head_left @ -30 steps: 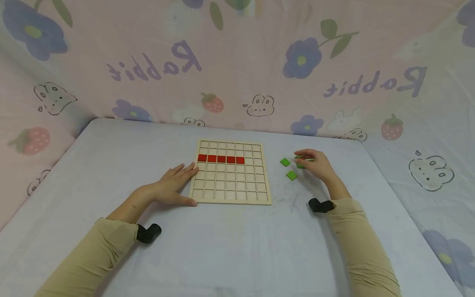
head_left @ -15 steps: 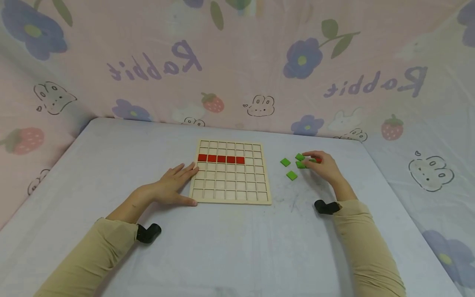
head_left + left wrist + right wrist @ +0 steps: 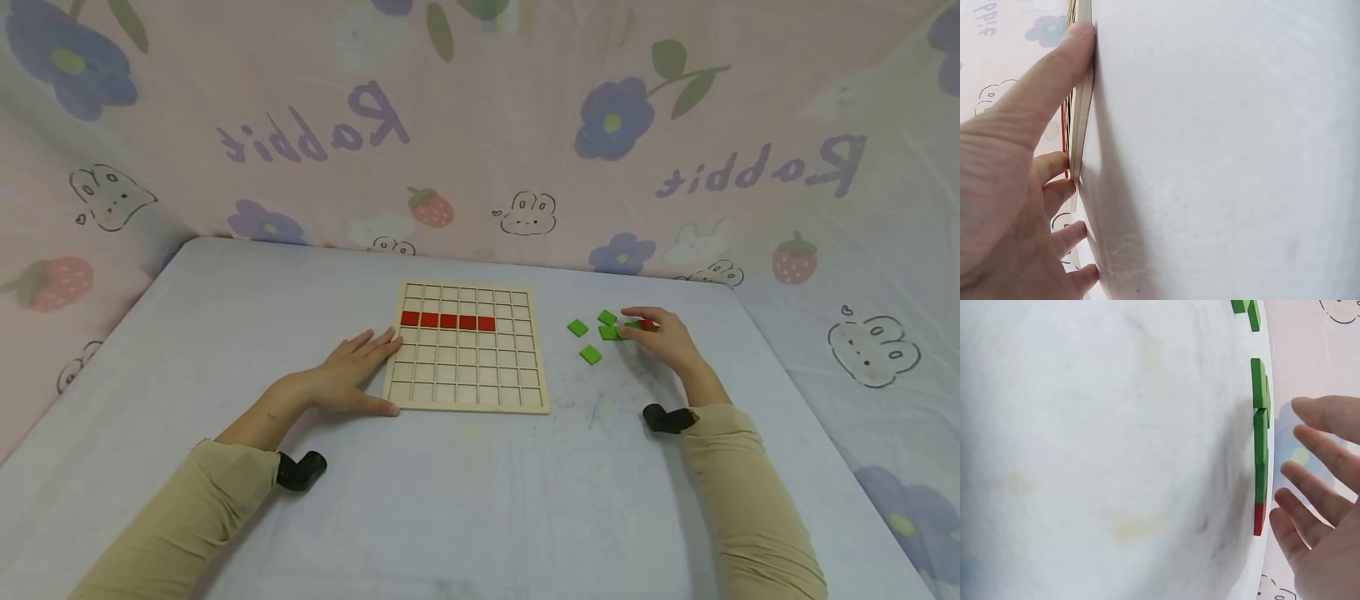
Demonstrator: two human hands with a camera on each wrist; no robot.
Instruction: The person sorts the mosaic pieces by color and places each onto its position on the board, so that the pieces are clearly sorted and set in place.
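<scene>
A wooden grid board (image 3: 465, 371) lies flat on the table, with several red square tiles (image 3: 448, 321) side by side in one row, starting from its left edge. My left hand (image 3: 347, 375) rests at that edge, fingers spread and straight, thumb at the near corner. Right of the board are several loose green tiles (image 3: 591, 355). Over the right part of them hovers my right hand (image 3: 667, 337), partly hiding them and a loose red tile (image 3: 647, 325). In the right wrist view its relaxed fingers hold nothing and stand apart from the green tiles (image 3: 1260, 437).
A white cloth (image 3: 480, 500) covers the table. Behind it hangs a pink printed fabric (image 3: 465, 150), meeting the table's back edge. A black wrist device (image 3: 667, 418) juts from the right sleeve, and another black device (image 3: 302, 472) from the left.
My right hand has shifted a little to the right over the loose tiles, uncovering more green ones and the red one. My left hand and the board have stayed in place.
</scene>
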